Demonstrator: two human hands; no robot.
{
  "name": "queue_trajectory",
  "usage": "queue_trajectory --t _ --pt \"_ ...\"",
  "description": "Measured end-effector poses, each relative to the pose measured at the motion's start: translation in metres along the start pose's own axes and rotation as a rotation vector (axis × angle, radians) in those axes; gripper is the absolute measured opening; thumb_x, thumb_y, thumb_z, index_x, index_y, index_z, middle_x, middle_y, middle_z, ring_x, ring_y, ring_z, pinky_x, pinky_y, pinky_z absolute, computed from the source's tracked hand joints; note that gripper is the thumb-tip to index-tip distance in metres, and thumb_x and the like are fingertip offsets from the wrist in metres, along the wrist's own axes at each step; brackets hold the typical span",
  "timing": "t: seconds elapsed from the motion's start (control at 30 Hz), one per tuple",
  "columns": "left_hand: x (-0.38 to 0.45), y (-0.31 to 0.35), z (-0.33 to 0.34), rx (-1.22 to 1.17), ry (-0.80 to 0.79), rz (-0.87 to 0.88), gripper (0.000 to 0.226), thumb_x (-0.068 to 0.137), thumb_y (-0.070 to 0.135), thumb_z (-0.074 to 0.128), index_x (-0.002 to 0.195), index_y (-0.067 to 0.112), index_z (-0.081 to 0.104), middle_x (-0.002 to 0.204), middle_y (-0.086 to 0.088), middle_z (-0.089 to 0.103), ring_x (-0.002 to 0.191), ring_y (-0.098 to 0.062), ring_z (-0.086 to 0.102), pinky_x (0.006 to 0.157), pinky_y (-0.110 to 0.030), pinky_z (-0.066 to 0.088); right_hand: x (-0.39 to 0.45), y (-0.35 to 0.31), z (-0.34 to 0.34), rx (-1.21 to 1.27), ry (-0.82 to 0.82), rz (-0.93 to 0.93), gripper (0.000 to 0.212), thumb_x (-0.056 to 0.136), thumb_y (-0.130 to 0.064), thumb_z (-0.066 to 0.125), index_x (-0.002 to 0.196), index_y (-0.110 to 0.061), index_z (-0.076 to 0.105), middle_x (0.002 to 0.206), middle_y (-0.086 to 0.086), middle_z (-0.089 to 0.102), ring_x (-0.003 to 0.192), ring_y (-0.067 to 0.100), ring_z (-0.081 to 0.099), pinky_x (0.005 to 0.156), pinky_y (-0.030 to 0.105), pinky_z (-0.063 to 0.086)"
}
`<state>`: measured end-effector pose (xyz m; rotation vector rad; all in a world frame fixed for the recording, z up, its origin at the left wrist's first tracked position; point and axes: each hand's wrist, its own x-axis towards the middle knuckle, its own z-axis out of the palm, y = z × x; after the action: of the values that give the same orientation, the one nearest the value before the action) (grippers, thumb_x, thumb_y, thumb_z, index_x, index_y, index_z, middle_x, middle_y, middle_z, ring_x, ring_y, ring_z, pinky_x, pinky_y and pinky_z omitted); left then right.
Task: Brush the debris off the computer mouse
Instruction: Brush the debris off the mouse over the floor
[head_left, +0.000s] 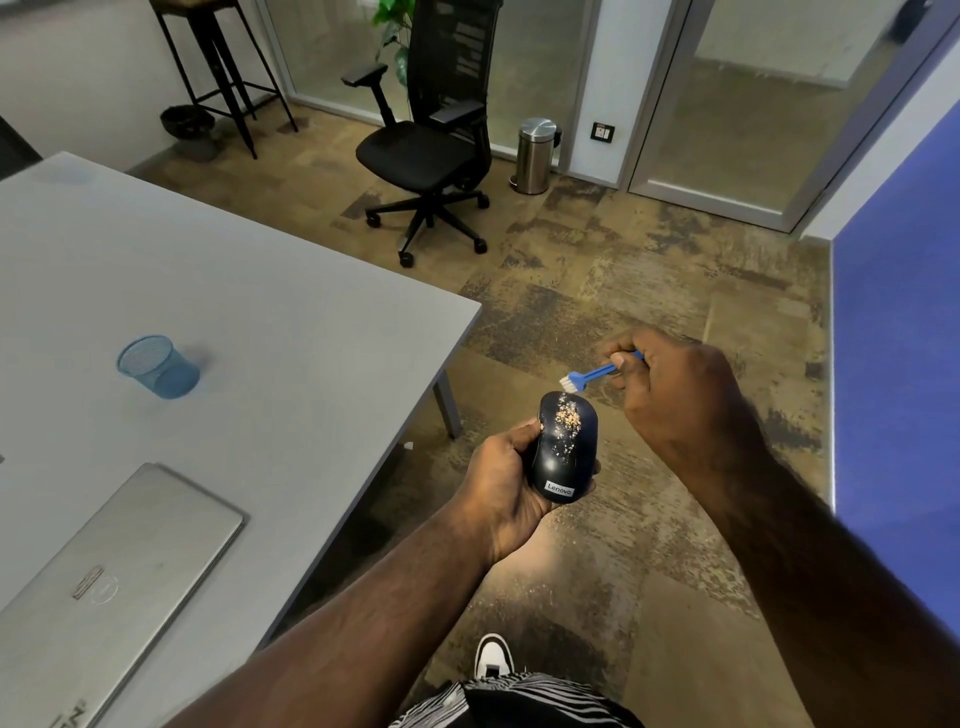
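A dark computer mouse (563, 447) is held out over the patterned floor (649, 312), just off the corner of the grey bench (234, 291). It is gripped by the left hand (506, 483), whose fingers and thumb are curled round its sides and underside, with its top turned upward. A white label reading "Lenovo" is seen at the end of the mouse nearer the person. Pale crumbs of debris (566, 418) are scattered over the mouse's top, thickest at its far end.

A small blue brush (597, 370) is pinched in the right hand (675, 395), whose fingers are closed round the handle. The white bristles are pointed down and held just beyond the far end of the mouse; whether they touch it cannot be told.

On the bench, well left of the mouse, a blue mesh cup (158, 366) is seen, and nearer the person a closed silver laptop (109, 571) is lying flat. Beyond the bench, a black office chair (431, 150) and a steel pedal bin (535, 156) are standing on the floor by the glass partition.
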<state>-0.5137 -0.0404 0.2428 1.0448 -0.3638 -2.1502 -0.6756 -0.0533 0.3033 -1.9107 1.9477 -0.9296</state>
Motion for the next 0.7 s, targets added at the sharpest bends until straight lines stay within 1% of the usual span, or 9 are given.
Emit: queue_trajectory --t 0.1,0.17,0.3,0.4,0.47,0.5,0.57,0.63,0.7 --pt "-0.0005 0.0015 -0.0007 0.001 0.001 0.001 0.037 0.099 0.025 0.036 0.110 0.004 0.065 0.097 -0.021 0.069 0.082 -0.036 0.066 0.072 -0.041 0.056 -0.0005 0.0012 -0.0042 0.064 0.045 -0.026 0.015 0.095 -0.020 0.056 0.101 -0.029 0.067 0.083 0.000 0.074 0.073 0.018 0.073 0.061 0.042 0.061" --pt "-0.0007 0.0027 -0.0006 0.003 0.002 0.000 0.038 0.099 0.025 0.036 0.113 0.003 0.064 0.099 -0.021 0.068 0.082 -0.035 0.066 0.071 -0.040 0.056 -0.0022 0.0016 -0.0045 0.083 0.017 -0.055 0.013 0.095 -0.021 0.057 0.100 -0.030 0.065 0.081 -0.001 0.073 0.070 0.017 0.072 0.059 0.042 0.061" --pt "-0.0006 0.0024 -0.0004 -0.008 0.008 -0.006 0.037 0.099 0.024 0.036 0.109 0.004 0.065 0.098 -0.021 0.068 0.082 -0.036 0.066 0.070 -0.039 0.057 -0.0003 0.0072 -0.0021 0.016 0.005 0.003 0.015 0.096 -0.019 0.055 0.099 -0.029 0.066 0.084 0.003 0.073 0.074 0.021 0.073 0.064 0.043 0.061" --pt "0.0004 0.0021 -0.0003 -0.016 0.009 -0.006 0.036 0.099 0.024 0.036 0.110 0.004 0.065 0.099 -0.022 0.068 0.083 -0.037 0.065 0.071 -0.041 0.056 -0.0003 0.0050 -0.0074 0.060 0.076 -0.026 0.017 0.095 -0.018 0.056 0.101 -0.029 0.066 0.082 -0.004 0.073 0.073 0.011 0.073 0.063 0.039 0.062" --pt "0.0004 0.0024 -0.0001 -0.020 -0.001 -0.004 0.036 0.098 0.024 0.037 0.109 0.004 0.065 0.100 -0.022 0.067 0.083 -0.037 0.065 0.072 -0.041 0.056 -0.0025 0.0010 -0.0105 0.122 0.073 -0.086 0.017 0.094 -0.019 0.057 0.102 -0.033 0.063 0.079 -0.013 0.070 0.072 0.001 0.072 0.062 0.033 0.062" --pt "0.0003 0.0028 0.0002 -0.022 -0.005 -0.002 0.036 0.098 0.024 0.038 0.108 0.004 0.066 0.100 -0.022 0.067 0.083 -0.036 0.065 0.072 -0.041 0.056 -0.0034 0.0001 -0.0105 0.131 0.057 -0.098 0.017 0.094 -0.019 0.057 0.100 -0.033 0.063 0.079 -0.013 0.071 0.071 0.000 0.072 0.061 0.032 0.062" --pt "0.0005 0.0036 0.0010 -0.032 -0.011 -0.002 0.036 0.098 0.024 0.038 0.106 0.005 0.066 0.099 -0.022 0.067 0.083 -0.036 0.065 0.072 -0.040 0.056 -0.0035 0.0022 -0.0082 0.085 0.030 -0.072 0.016 0.094 -0.017 0.058 0.097 -0.030 0.066 0.080 -0.005 0.073 0.072 0.008 0.073 0.060 0.037 0.062" --pt "0.0009 0.0035 0.0010 -0.036 -0.012 -0.008 0.036 0.098 0.024 0.037 0.104 0.004 0.067 0.097 -0.022 0.068 0.082 -0.036 0.066 0.070 -0.040 0.056 -0.0018 0.0057 -0.0073 0.032 0.045 -0.033 0.016 0.094 -0.014 0.058 0.099 -0.024 0.069 0.082 0.001 0.074 0.073 0.016 0.073 0.062 0.040 0.062" --pt "0.0009 0.0038 0.0007 -0.042 -0.006 -0.011 0.037 0.098 0.024 0.037 0.106 0.003 0.066 0.097 -0.022 0.068 0.082 -0.036 0.065 0.068 -0.039 0.057 -0.0004 0.0074 -0.0093 0.025 0.093 -0.027 0.017 0.094 -0.013 0.057 0.101 -0.022 0.070 0.083 0.000 0.074 0.073 0.015 0.073 0.063 0.039 0.062"
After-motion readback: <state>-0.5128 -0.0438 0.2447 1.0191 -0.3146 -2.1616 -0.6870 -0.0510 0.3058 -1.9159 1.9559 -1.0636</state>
